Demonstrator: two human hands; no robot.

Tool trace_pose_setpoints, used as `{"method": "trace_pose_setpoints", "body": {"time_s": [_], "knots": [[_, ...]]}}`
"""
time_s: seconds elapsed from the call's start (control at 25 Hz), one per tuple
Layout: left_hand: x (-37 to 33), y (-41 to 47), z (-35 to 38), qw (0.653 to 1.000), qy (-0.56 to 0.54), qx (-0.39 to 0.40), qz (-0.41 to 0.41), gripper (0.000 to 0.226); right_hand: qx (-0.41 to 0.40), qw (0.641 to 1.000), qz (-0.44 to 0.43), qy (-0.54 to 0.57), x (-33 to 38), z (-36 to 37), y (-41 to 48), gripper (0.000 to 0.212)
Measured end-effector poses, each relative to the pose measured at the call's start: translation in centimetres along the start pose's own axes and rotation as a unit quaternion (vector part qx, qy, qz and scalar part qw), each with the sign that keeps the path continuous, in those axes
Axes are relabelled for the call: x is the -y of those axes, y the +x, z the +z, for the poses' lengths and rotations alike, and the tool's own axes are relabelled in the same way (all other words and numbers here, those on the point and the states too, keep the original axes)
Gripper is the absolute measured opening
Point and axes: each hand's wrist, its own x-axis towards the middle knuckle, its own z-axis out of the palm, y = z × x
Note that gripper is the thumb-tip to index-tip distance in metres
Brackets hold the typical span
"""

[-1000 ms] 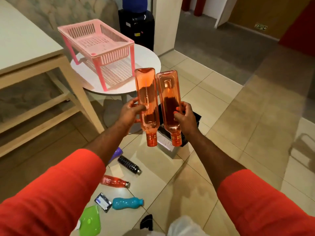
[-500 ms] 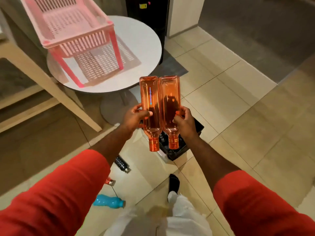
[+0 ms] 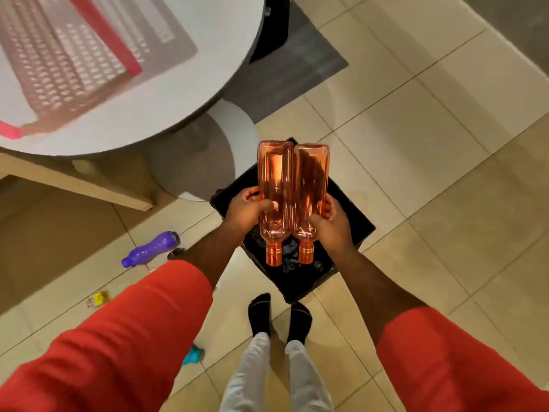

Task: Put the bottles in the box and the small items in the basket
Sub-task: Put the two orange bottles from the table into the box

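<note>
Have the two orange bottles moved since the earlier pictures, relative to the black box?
Yes. The orange bottles have come down toward the black box; they now lie almost wholly over its opening.

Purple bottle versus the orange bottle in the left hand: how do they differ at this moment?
The orange bottle is gripped by the left hand over the black box; the purple bottle lies untouched on the floor tiles. The orange bottle is flat-sided and rectangular; the purple bottle is rounded with a waist. Both are capped plastic bottles, and neither lies in the box yet.
</note>
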Motion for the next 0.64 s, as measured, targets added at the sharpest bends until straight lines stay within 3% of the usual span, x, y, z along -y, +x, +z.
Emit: {"method": "trace_pose_setpoints", "body": {"time_s": [0.32, 0.48, 0.64], "knots": [[14.2, 17.8, 4.1, 0.983, 0.124, -0.099, -0.094, 0.060, -0.009, 0.988, 0.081, -0.133, -15.9, 7.4, 14.4, 0.046], [18.0, 22.4, 6.1, 0.957, 0.235, -0.126, -0.116, 0.067, -0.026, 0.966, 0.119, -0.227, -20.4, 10.1, 18.3, 0.065], [19.5, 24.0, 6.5, 0.948, 0.263, -0.124, -0.129, 0.066, -0.009, 0.960, 0.085, -0.268, -22.2, 10.4, 19.7, 0.077]]}}
